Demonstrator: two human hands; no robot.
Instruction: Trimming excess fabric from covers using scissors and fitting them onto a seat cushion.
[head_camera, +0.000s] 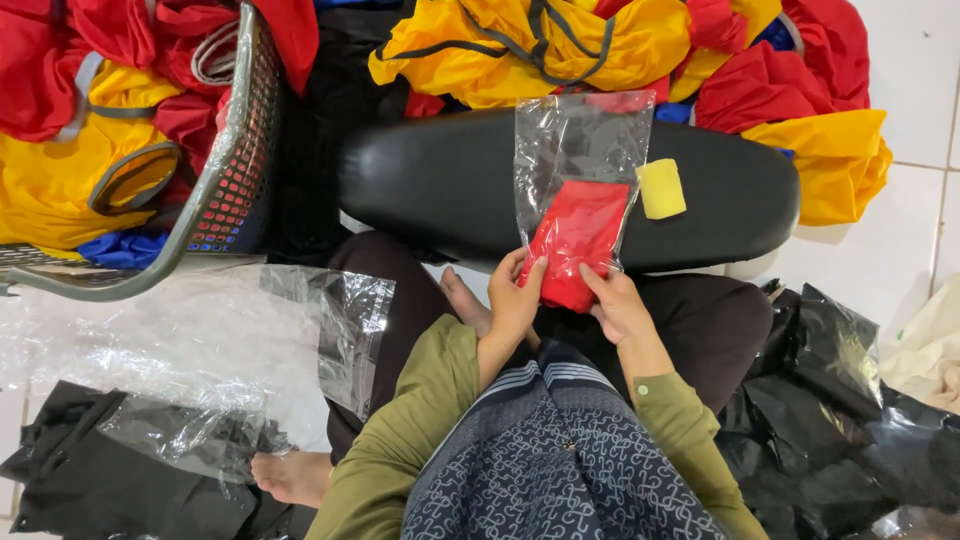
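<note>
A folded red garment sits partly inside a clear plastic bag that lies on a black padded stool. My left hand grips the lower left of the red garment at the bag's mouth. My right hand holds its lower right edge. A small yellow block rests on the stool just right of the bag.
A grey mesh basket with red and yellow garments stands at the left. More red and yellow garments are piled behind the stool. Clear plastic bags lie on the floor at left, black plastic at right.
</note>
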